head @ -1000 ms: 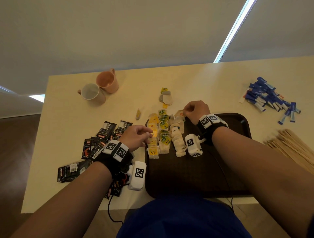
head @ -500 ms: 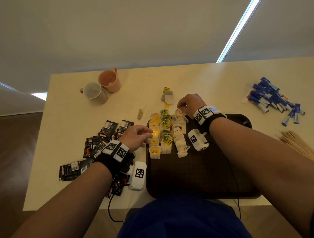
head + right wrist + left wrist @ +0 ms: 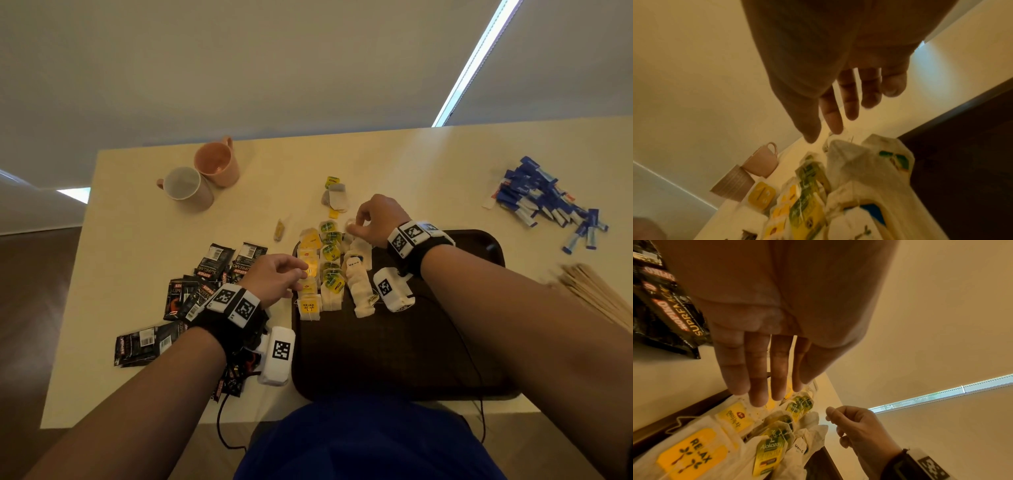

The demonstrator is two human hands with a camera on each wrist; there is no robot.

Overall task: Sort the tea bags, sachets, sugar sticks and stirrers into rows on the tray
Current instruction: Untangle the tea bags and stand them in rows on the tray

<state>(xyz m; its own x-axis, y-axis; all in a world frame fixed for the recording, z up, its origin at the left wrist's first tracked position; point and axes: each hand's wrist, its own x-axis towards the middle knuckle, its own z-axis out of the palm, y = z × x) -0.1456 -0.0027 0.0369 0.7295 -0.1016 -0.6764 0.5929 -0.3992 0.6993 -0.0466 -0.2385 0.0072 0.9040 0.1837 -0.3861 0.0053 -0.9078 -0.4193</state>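
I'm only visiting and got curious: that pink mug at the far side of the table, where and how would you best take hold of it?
By its handle. The pink mug stands upright, mouth up, with its loop handle pointing away from the person. The white mug crowds its near left side, so I would probably reach round from the far right and hook fingers through the loop, or else wrap the free right wall.

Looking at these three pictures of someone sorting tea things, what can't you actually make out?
- Head view: the wooden stirrers are blurred and cut off by the right edge.
- Head view: print on the blue sugar sticks is too small.
- Right wrist view: the tea bags are blurred; whether the right hand pinches anything is unclear.
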